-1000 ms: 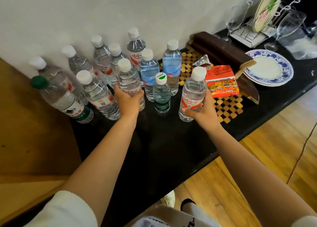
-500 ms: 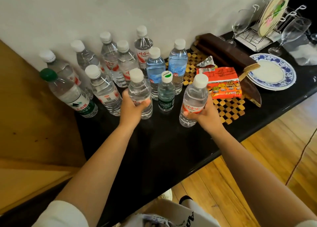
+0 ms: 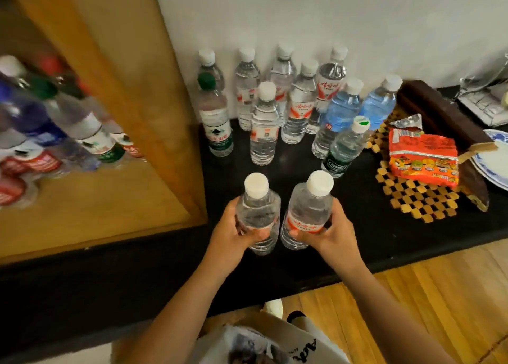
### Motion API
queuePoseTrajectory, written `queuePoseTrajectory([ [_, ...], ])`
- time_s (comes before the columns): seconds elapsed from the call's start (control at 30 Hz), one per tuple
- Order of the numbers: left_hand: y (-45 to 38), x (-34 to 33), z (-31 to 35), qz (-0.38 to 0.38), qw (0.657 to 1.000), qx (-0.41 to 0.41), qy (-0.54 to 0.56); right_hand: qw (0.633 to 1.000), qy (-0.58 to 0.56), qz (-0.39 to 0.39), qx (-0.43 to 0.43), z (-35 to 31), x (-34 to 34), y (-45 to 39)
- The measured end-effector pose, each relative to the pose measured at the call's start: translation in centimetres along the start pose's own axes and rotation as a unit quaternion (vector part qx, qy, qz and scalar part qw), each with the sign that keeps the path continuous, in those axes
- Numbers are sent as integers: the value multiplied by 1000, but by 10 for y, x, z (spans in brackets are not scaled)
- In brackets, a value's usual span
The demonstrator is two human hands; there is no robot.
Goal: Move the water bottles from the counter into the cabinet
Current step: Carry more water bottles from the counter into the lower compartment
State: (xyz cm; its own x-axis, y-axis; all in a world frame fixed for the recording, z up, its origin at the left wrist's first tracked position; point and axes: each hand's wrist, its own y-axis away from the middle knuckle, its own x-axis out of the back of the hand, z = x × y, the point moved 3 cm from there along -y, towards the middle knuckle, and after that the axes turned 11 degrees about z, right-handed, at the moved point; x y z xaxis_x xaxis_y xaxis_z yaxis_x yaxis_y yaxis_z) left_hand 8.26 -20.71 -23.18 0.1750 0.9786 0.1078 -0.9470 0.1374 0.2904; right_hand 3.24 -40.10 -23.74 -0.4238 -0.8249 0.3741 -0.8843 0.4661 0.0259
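My left hand [image 3: 229, 233] grips a clear white-capped water bottle [image 3: 258, 212], lifted above the black counter [image 3: 357, 226] near its front edge. Beside it, my right hand [image 3: 334, 233] holds a second clear bottle [image 3: 308, 212] with a red label. Both bottles stand upright and nearly touch. Several more water bottles [image 3: 299, 108] remain at the back of the counter by the wall, among them a green-capped bottle [image 3: 215, 116] and two blue ones [image 3: 341, 116]. At the left, the wooden cabinet [image 3: 110, 204] stands open, with several bottles [image 3: 55, 138] inside, blurred.
The cabinet's wooden side panel [image 3: 154, 88] stands between the shelf and the counter bottles. On the right lie a woven mat [image 3: 417, 198], an orange snack packet [image 3: 423, 160], a dark brown board [image 3: 439, 116] and a blue-rimmed plate [image 3: 494, 168]. Wood floor lies below.
Both hands have lifted their bottles off the counter and drawn them back toward me and together. The view has swung left, bringing the open cabinet with its bottles into sight.
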Motion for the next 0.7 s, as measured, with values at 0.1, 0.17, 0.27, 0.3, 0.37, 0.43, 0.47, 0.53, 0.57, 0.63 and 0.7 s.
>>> queuePoseTrajectory([
  [0.1,21,49,-10,32,999,6,6,999,-3,-45,10,-23,-36,18],
  [0.17,33,86,-13,66,997,18,22,997,-5,-77,13,-41,-65,28],
  [0.27,45,136,-12,118,992,16,34,992,-9,-124,24,-63,-106,41],
  [0.3,48,152,-10,132,990,11,40,990,-6,-138,31,-69,-121,44],
  [0.37,51,181,-7,157,986,4,56,986,-5,-162,44,-81,-148,50],
  [0.43,53,210,-5,181,981,-1,75,981,-5,-184,62,-93,-177,55],
  [0.47,54,224,-5,191,978,-6,83,979,-2,-190,70,-99,-191,58],
  [0.53,53,250,-7,215,972,-16,87,977,0,-199,79,-109,-216,63],
  [0.57,52,262,-7,226,970,-20,87,976,-2,-204,79,-113,-229,64],
  [0.63,49,282,-7,237,967,-27,87,974,-3,-212,75,-121,-251,64],
  [0.7,43,302,-8,251,963,-31,94,973,-3,-220,67,-127,-273,63],
])
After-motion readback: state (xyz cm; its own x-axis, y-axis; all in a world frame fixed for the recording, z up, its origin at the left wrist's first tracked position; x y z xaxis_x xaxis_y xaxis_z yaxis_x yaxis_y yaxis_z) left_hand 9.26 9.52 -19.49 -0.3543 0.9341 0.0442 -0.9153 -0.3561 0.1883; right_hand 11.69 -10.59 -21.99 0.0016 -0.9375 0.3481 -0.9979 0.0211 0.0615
